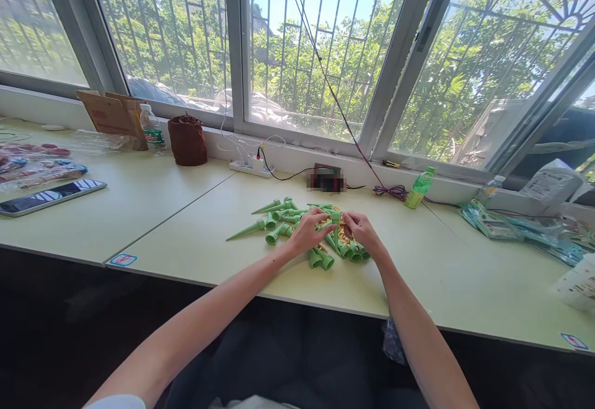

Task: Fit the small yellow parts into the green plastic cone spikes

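Note:
My left hand point(310, 230) grips a green plastic watering spike point(335, 218), its wide collar up and its point down. On its right, my right hand point(361, 233) has thumb and fingers pinched close to the collar; whatever is between them is too small to make out. Around and under both hands lies a loose pile of similar green spikes point(277, 230), several with their hollow ends facing me. Small yellowish pieces point(343, 235) are heaped among them, partly hidden by my hands.
The pale table point(195, 241) runs along the windows. Toward the back are a power strip point(251, 167), a pixelated dark item point(326, 178), cables point(391, 192), a green bottle point(419, 188) and a brown pouch point(187, 140). A tablet point(53, 197) lies left; plastic packets point(495, 223) lie right.

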The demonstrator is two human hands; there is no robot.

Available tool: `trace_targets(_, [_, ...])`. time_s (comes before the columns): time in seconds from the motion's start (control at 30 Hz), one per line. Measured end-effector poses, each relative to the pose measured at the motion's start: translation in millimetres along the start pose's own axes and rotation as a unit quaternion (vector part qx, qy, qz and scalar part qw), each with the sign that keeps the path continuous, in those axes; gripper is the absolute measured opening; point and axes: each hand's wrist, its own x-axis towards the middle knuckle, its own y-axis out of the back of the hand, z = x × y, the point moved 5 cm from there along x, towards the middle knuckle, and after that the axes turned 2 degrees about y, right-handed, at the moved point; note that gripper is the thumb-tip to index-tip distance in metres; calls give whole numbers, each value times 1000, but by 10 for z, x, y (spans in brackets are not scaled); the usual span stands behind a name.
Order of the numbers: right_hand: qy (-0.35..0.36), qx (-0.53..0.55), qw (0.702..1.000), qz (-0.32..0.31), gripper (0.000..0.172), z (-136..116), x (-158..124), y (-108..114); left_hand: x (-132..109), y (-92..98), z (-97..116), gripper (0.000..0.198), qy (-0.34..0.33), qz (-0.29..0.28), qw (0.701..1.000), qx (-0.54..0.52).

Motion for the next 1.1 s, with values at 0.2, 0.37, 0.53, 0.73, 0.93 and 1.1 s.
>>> trace_targets(0.2, [-3,17,1000,-2,46,16,2,-8,-6,-7,-34,34,-6,11,1000,1])
trace_targets(0.37, [-10,15,1000,-2,46,-2,3,-12,0,-8,-39,35,-15,23,1000,-12])
trace_targets(0.53, [-19,14,1000,-4,45,-23,-3,-21,4,3,-32,33,-25,31,999,-17])
trace_targets(0.73, [-24,36,999,-11,44,1,-8,-35,-7,2,-31,33,-45,33,998,-10])
trace_targets(0.93, [-38,50,998,-13,46,43,0,-38,-13,0,6,31,-76,36,996,-10])
trace_targets(1.1, [-45,56,997,-19,46,-10,-17,-52,-17,7,55,31,-98,39,994,-9])
